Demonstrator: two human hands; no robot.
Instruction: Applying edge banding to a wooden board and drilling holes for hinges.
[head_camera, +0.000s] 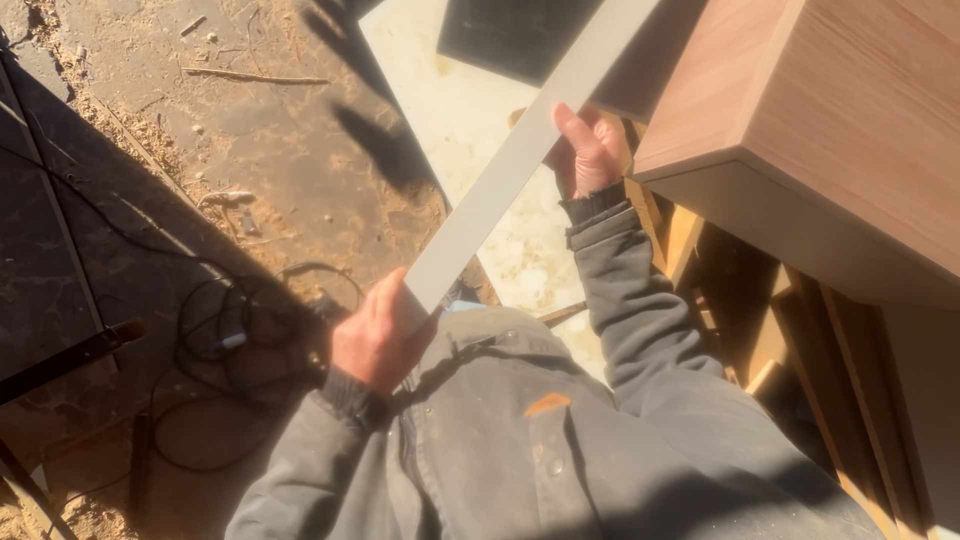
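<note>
One strip (520, 160), pale grey, flat and long, is being held in front of the person's chest, above the dusty ground. Its long axis is running diagonally, from the lower left near the jacket (520, 440) up to the upper right, where the far end is passing out of the top edge of the view. The broad face is catching full sun.

The left hand (378, 340) is gripping the near, lower end, fingers closed around the strip's edge. The right hand (592, 150) is holding the strip further up, past its middle, thumb lying on the face and fingers wrapped behind it. Both grips are closed on the strip; two hands, one strip.

One wood-grain cabinet (840, 130) is standing to the right, its corner just beside the right hand. Several timber slats (790, 340) are lying beneath it; the exact number cannot be told. One white panel (450, 110) is lying on the ground behind the strip. One black cable (230, 340) is lying coiled on the ground left of the left hand, partly in shadow. Sawdust (150, 140) is scattered across the ground.
</note>
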